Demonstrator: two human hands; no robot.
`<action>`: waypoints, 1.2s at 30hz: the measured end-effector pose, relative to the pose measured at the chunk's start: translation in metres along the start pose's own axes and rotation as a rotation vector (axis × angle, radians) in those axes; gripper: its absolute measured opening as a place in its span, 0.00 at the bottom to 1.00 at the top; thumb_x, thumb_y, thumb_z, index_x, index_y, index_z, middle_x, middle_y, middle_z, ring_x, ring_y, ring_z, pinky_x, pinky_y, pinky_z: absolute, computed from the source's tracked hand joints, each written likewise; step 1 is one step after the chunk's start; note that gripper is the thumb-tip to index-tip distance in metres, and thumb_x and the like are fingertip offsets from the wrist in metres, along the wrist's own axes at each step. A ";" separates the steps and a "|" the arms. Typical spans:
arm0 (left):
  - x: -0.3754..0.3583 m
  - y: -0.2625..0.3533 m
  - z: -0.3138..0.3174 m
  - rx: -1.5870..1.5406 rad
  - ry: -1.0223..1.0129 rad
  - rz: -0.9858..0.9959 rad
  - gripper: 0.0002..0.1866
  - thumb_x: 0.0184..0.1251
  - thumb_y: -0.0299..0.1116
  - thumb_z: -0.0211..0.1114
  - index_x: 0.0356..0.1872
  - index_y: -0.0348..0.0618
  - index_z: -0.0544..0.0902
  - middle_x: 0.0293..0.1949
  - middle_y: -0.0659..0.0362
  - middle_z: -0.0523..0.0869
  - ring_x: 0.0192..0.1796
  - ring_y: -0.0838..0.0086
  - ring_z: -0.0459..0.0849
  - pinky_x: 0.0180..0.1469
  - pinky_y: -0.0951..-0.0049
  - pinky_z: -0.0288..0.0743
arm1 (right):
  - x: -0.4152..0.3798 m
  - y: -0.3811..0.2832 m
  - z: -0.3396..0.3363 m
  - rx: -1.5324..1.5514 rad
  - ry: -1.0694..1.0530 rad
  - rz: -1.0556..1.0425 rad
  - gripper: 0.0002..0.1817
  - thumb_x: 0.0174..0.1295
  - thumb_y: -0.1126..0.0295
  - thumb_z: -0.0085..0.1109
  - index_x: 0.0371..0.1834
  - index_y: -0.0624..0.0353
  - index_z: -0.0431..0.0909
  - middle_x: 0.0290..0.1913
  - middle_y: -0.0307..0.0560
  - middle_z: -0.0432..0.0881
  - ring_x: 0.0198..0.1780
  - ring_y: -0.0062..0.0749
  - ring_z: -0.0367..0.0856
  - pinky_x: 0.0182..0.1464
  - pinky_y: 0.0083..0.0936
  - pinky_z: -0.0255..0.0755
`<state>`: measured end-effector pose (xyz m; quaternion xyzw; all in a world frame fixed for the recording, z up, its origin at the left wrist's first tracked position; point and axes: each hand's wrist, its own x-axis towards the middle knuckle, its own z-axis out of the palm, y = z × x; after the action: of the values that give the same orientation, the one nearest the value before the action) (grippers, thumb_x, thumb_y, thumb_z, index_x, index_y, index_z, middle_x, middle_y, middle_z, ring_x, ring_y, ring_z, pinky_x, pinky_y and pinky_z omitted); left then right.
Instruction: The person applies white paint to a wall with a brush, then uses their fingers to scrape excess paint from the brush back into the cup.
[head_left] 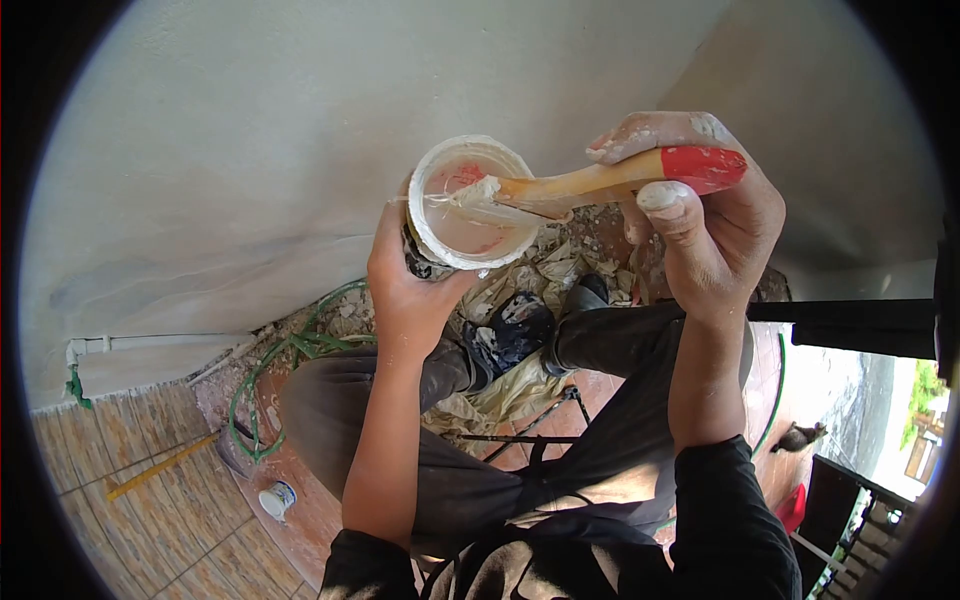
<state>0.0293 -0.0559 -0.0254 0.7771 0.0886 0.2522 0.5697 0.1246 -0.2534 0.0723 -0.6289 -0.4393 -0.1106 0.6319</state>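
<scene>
My left hand is wrapped around a white plastic tub with a paste-smeared rim. Inside it is a pale, pinkish-white liquid with red smears on the wall. Between the thumb and fingers of my right hand is a paintbrush, its wooden handle red at the end. The brush's head, caked in white paint, reaches over the rim into the tub. White smears coat my right thumb and fingers.
A pale wall rises ahead. Crumpled, splattered sheeting and debris lie around my boots. A green hose curls at left, near a yellow stick and a tipped white cup. A small dark animal is at right.
</scene>
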 end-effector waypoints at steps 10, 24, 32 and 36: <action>0.000 0.007 0.003 0.116 -0.009 0.057 0.41 0.39 0.28 0.80 0.61 0.35 0.73 0.55 0.47 0.79 0.58 0.55 0.79 0.60 0.61 0.72 | 0.003 -0.004 -0.001 -0.155 -0.275 0.225 0.12 0.61 0.67 0.63 0.39 0.66 0.82 0.37 0.48 0.84 0.39 0.30 0.82 0.46 0.25 0.74; 0.004 0.011 0.004 0.347 -0.005 0.288 0.43 0.38 0.35 0.82 0.62 0.39 0.74 0.56 0.51 0.80 0.60 0.55 0.76 0.62 0.57 0.68 | 0.001 0.006 0.002 -0.219 -0.283 0.031 0.16 0.56 0.69 0.56 0.45 0.67 0.76 0.39 0.50 0.82 0.40 0.34 0.81 0.47 0.27 0.75; 0.004 0.012 0.003 0.233 0.004 0.244 0.40 0.40 0.30 0.80 0.61 0.36 0.74 0.56 0.48 0.80 0.59 0.55 0.79 0.60 0.59 0.73 | -0.002 0.003 0.013 -0.321 -0.252 -0.062 0.13 0.55 0.69 0.58 0.42 0.62 0.78 0.37 0.49 0.82 0.38 0.37 0.81 0.43 0.27 0.75; 0.004 0.009 0.004 0.208 0.007 0.248 0.41 0.39 0.30 0.81 0.61 0.35 0.74 0.57 0.49 0.80 0.59 0.56 0.78 0.60 0.59 0.73 | -0.003 0.003 0.019 -0.382 -0.299 -0.106 0.13 0.51 0.70 0.60 0.41 0.62 0.79 0.35 0.50 0.81 0.36 0.41 0.81 0.42 0.28 0.75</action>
<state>0.0334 -0.0605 -0.0168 0.8359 0.0196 0.3129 0.4505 0.1168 -0.2377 0.0649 -0.7223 -0.5316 -0.1303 0.4227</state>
